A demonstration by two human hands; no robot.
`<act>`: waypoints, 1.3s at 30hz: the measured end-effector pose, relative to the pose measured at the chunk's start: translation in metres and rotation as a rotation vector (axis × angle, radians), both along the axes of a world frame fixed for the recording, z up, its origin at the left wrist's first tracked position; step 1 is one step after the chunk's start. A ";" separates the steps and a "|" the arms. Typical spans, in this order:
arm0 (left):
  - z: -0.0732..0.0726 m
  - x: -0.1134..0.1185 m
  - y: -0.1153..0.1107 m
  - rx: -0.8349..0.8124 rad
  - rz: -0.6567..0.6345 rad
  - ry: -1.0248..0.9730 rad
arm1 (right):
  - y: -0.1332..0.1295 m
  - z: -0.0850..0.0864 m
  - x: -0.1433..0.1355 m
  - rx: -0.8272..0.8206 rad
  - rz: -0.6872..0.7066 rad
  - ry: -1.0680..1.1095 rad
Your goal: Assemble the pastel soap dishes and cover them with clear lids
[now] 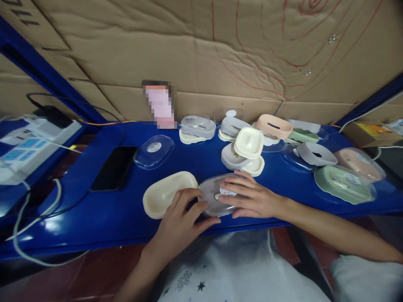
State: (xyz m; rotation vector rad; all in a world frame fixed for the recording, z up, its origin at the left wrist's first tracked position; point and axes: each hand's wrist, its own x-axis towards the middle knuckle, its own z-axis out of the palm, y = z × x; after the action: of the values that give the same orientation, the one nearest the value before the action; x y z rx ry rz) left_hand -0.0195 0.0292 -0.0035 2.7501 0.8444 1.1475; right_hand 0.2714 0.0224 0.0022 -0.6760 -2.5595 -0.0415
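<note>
One clear-lidded box [209, 195], near the edge

It sits by the blue shelf's [113, 222] front edge. My right hand [252, 193] spreads over its top; left hand [181, 214] half-curls at its left end, grip unclear. Uneven pressing could skid it off.

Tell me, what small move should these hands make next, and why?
I'd perhaps press the left end of the clear lid lightly with the left hand. Its fingers are already at that end, beside the cream tray, while the right hand lies across the lid and could steady it. I can't tell whether the lid is fully seated.
</note>
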 end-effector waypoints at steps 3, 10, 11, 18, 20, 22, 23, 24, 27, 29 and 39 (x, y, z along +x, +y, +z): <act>0.002 0.000 0.000 -0.043 -0.017 0.024 | -0.001 -0.001 0.001 -0.007 0.007 -0.009; 0.002 0.000 0.001 -0.075 -0.038 0.036 | -0.005 0.000 0.005 -0.055 -0.005 -0.042; 0.001 0.000 0.001 -0.077 -0.039 0.036 | -0.005 0.000 0.005 -0.067 -0.006 -0.023; 0.000 0.002 0.001 -0.089 -0.035 0.025 | -0.007 0.001 0.003 -0.186 -0.019 0.147; 0.000 0.001 0.001 -0.098 -0.032 0.019 | -0.009 0.002 0.004 -0.151 -0.028 0.097; 0.000 0.000 0.001 -0.105 -0.031 0.018 | -0.010 0.001 0.005 -0.096 -0.037 0.015; 0.000 -0.001 0.001 -0.107 -0.033 0.018 | -0.011 0.001 0.005 -0.070 -0.041 -0.022; 0.000 -0.001 0.001 -0.108 -0.036 0.020 | -0.012 0.000 0.006 -0.047 -0.047 -0.050; 0.000 -0.001 0.001 -0.109 -0.041 0.016 | -0.013 -0.002 0.006 -0.022 -0.064 -0.080; 0.001 -0.001 0.000 -0.111 -0.038 0.019 | -0.012 -0.003 0.006 -0.018 -0.067 -0.079; 0.000 -0.033 -0.007 -0.036 0.269 0.227 | 0.006 0.014 -0.029 0.043 -0.391 -0.215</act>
State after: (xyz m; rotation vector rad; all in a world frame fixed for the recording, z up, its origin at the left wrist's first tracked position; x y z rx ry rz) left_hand -0.0528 0.0221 -0.0037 2.8384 1.2797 0.8485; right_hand 0.2420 0.0282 0.0159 -1.2030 -2.5753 -0.3133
